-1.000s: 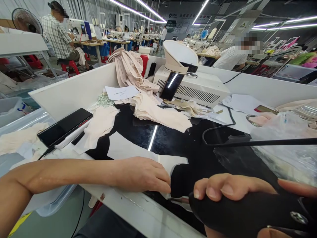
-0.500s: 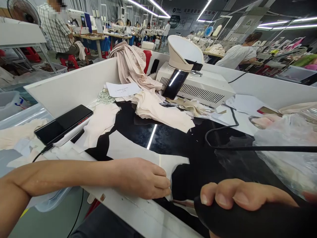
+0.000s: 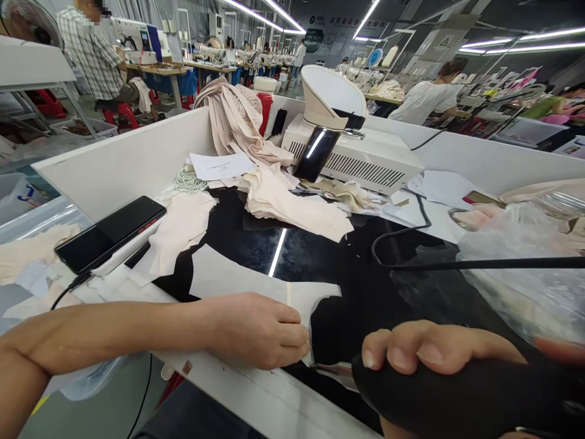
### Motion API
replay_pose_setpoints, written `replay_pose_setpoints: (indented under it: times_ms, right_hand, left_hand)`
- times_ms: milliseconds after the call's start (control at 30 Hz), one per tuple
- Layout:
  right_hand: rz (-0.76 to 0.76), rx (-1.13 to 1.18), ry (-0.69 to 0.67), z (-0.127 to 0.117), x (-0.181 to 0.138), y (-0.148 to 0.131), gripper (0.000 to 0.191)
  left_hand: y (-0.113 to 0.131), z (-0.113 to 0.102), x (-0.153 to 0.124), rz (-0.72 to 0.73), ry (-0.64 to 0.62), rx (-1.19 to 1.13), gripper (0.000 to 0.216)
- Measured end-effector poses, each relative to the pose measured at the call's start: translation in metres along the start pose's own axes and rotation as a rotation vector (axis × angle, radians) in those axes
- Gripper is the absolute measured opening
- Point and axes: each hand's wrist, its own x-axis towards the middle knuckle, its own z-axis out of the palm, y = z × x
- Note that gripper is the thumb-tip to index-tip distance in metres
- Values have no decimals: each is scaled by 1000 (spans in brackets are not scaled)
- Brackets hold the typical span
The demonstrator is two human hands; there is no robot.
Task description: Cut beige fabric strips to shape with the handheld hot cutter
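While the pale fabric piece [image 3: 228,283] is held flat at the near edge of the table [image 3: 256,390], its corner is pinched under the curled fingers of the left hand [image 3: 258,332]. Just right of that hand, a black-wrapped tool [image 3: 457,396] is gripped in the clenched right hand [image 3: 439,350], and its metal tip [image 3: 333,369] is seen close to the pinched corner. No fresh cut can be made out, so the work is judged barely begun. Beyond both hands, pale pieces [image 3: 292,207] are heaped.

A garment factory floor: rows of sewing machines [image 3: 214,53] under strip lights [image 3: 256,15], fabric pieces [image 3: 283,201] heaped on the worktable [image 3: 137,158].
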Motion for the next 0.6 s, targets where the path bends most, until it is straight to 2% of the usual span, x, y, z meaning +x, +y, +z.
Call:
replay_pose_setpoints:
  times_ms: [300,600]
  right_hand:
    - [51,273,-51,36,6,-34,43]
    - [-25,293,-28,48,8,-34,38]
  left_hand:
    - [1,0,-2,24,-25,58,39]
    - [2,-1,-6,-26,-10,26,45]
